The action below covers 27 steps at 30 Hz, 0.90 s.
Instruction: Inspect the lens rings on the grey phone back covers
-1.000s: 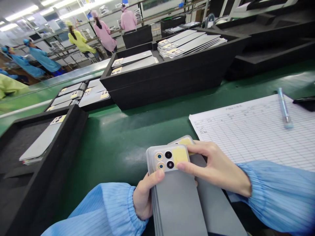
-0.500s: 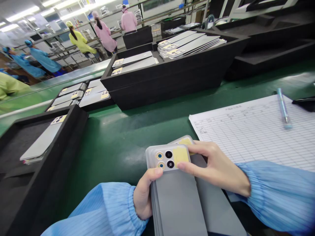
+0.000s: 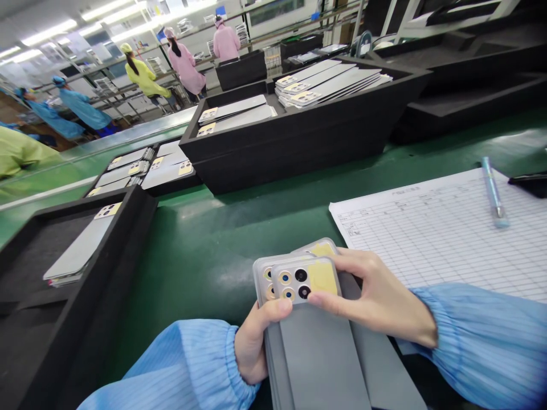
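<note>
A stack of grey phone back covers (image 3: 316, 347) with camera cut-outs and yellow film lies low in the middle, over the green belt. My left hand (image 3: 256, 336) grips the stack's left edge, thumb on top of the uppermost cover. My right hand (image 3: 376, 296) pinches that top cover (image 3: 305, 282) near its camera end, fingers curled over the right side; this cover sits shifted right of the ones beneath. Another cover (image 3: 320, 248) pokes out behind, under my right fingers.
A printed form (image 3: 444, 233) with a blue pen (image 3: 493, 191) lies at right. Black foam trays (image 3: 299, 136) holding more covers stand behind and at left (image 3: 81, 256). Several people in coloured gowns work at the far back left.
The top cover has slid to the right off the stack under my right fingers, baring the camera end of the cover below. The view shifted slightly.
</note>
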Tool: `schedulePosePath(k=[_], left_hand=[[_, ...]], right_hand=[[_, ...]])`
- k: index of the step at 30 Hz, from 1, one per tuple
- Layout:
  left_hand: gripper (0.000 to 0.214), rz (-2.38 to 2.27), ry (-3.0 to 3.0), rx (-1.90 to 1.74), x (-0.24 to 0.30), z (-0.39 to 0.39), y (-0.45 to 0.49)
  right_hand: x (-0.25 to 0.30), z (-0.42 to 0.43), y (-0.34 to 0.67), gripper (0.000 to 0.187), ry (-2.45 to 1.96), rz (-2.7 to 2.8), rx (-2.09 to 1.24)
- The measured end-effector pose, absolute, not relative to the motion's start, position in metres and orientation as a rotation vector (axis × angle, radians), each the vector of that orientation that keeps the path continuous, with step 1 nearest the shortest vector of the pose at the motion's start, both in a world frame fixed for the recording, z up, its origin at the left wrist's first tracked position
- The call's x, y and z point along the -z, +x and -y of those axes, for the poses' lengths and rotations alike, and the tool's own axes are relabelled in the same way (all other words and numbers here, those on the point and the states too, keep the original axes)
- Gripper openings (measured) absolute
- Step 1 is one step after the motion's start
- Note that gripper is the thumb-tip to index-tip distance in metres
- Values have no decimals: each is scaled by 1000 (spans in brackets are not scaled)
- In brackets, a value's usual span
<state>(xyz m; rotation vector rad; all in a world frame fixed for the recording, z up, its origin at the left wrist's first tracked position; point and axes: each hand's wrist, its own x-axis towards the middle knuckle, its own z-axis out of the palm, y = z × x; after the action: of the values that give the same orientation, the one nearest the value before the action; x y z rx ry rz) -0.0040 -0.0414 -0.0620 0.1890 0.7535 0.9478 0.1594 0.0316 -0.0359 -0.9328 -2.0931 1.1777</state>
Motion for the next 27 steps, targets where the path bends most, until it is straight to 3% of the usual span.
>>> schedulePosePath(k=[18, 27], left_hand=[[58, -697, 315, -906, 61, 41, -3], [55, -659, 250, -928, 62, 41, -4]], right_hand=[[36, -31, 162, 31, -1015, 2141, -1174], [38, -31, 161, 29, -989, 2073, -1253]])
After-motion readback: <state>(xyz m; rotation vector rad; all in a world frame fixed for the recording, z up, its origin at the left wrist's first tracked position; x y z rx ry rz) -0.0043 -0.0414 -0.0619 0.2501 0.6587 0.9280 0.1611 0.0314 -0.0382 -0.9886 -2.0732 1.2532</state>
